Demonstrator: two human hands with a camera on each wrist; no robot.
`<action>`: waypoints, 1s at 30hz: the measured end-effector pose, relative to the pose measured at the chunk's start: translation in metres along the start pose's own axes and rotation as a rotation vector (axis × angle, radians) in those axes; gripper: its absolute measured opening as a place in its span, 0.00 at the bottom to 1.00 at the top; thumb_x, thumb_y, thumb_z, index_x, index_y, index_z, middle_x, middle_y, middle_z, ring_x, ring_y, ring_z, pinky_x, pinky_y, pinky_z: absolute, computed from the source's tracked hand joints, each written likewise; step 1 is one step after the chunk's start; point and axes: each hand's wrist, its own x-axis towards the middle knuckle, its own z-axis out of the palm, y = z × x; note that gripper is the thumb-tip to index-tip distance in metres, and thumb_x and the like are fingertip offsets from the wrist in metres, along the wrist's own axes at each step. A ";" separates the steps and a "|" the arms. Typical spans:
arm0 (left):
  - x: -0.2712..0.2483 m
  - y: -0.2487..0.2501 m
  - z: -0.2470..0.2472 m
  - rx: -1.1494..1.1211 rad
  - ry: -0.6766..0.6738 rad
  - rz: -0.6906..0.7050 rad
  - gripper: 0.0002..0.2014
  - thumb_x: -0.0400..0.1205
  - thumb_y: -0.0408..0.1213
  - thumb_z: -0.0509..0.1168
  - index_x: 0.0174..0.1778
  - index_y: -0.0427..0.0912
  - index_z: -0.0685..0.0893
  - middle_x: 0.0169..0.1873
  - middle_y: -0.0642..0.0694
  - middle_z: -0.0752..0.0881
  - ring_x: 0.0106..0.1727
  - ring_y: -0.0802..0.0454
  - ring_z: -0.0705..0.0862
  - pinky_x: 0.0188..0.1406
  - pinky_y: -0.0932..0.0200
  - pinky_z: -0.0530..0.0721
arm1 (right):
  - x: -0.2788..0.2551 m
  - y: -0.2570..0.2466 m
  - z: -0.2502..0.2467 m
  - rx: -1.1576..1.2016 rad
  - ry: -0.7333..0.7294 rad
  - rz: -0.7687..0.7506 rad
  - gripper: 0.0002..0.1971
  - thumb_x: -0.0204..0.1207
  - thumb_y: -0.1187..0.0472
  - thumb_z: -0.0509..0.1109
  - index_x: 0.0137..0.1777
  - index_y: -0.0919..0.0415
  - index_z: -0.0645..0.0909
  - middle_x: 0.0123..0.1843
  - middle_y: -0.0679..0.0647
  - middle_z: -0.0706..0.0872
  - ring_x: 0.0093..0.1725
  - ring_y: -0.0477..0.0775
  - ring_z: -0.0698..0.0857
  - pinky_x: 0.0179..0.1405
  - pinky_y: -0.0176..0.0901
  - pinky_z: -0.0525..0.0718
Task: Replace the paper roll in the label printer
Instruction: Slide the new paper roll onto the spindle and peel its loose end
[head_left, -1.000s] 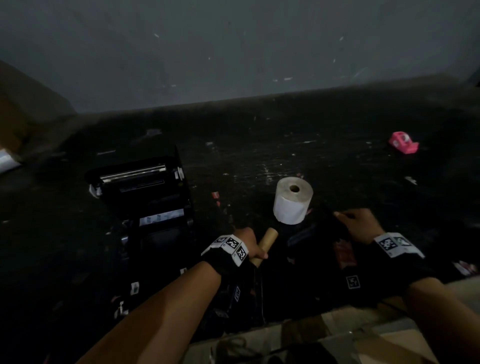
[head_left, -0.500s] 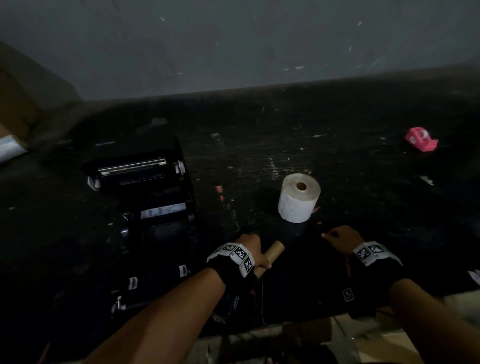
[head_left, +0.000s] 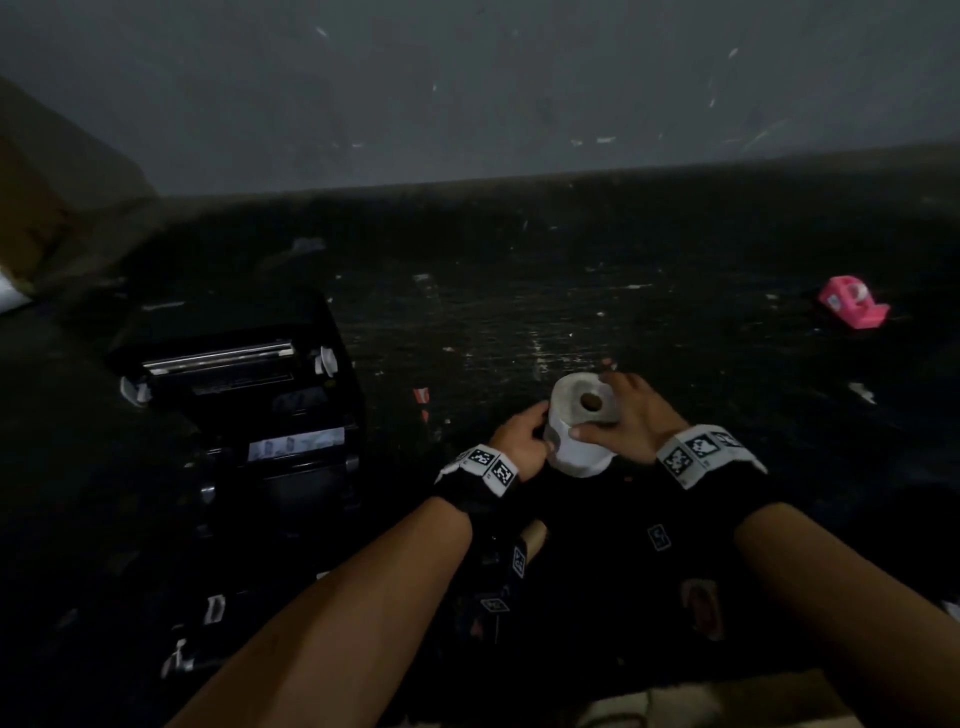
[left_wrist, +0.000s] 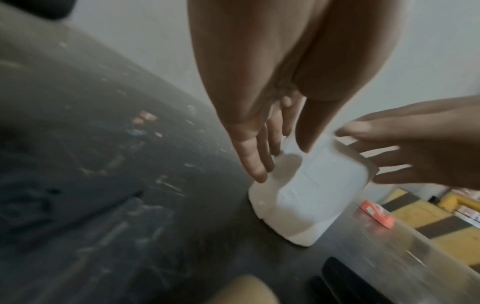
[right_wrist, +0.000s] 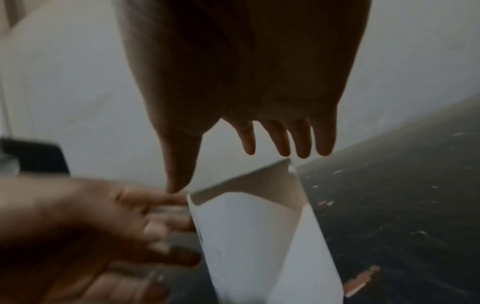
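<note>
A white paper roll (head_left: 582, 441) (left_wrist: 311, 195) (right_wrist: 259, 236) stands on end on the dark table (head_left: 675, 338), right of the black label printer (head_left: 244, 415), whose lid is open. My right hand (head_left: 597, 408) (right_wrist: 231, 170) spans the roll's top, thumb on the near side and fingers over the far rim. My left hand (head_left: 530, 436) (left_wrist: 283, 164) touches the roll's left side with straight fingers. A brown cardboard core (head_left: 535, 535) lies on the table under my left wrist, mostly hidden.
A pink tape dispenser (head_left: 852, 306) (left_wrist: 378, 214) sits far right on the table. Small paper scraps (head_left: 421, 395) litter the surface between printer and roll. A grey wall (head_left: 467, 104) rises behind the table. Brown cardboard (head_left: 62, 208) leans at far left.
My left hand has let go of the cardboard core, which now lies on the table. Both hands have moved forward onto the white roll.
</note>
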 end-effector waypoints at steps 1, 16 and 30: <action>0.010 -0.006 0.003 -0.039 0.016 0.003 0.36 0.66 0.41 0.62 0.75 0.47 0.70 0.72 0.41 0.78 0.73 0.42 0.76 0.74 0.43 0.73 | 0.003 -0.002 0.005 -0.006 -0.011 -0.013 0.49 0.60 0.38 0.76 0.77 0.57 0.58 0.78 0.62 0.65 0.75 0.63 0.69 0.71 0.54 0.72; -0.032 0.029 -0.020 -0.209 0.011 0.022 0.31 0.80 0.34 0.65 0.79 0.46 0.63 0.73 0.34 0.74 0.75 0.44 0.73 0.67 0.60 0.71 | 0.009 -0.008 -0.006 0.251 0.094 0.097 0.45 0.61 0.45 0.78 0.76 0.57 0.63 0.72 0.62 0.76 0.68 0.65 0.77 0.58 0.50 0.81; -0.067 0.064 -0.067 -0.590 0.219 0.224 0.32 0.63 0.59 0.73 0.63 0.69 0.72 0.66 0.47 0.79 0.64 0.47 0.81 0.66 0.42 0.81 | -0.024 -0.032 -0.026 1.337 -0.090 -0.035 0.25 0.67 0.47 0.69 0.64 0.54 0.78 0.64 0.58 0.85 0.62 0.60 0.84 0.50 0.58 0.87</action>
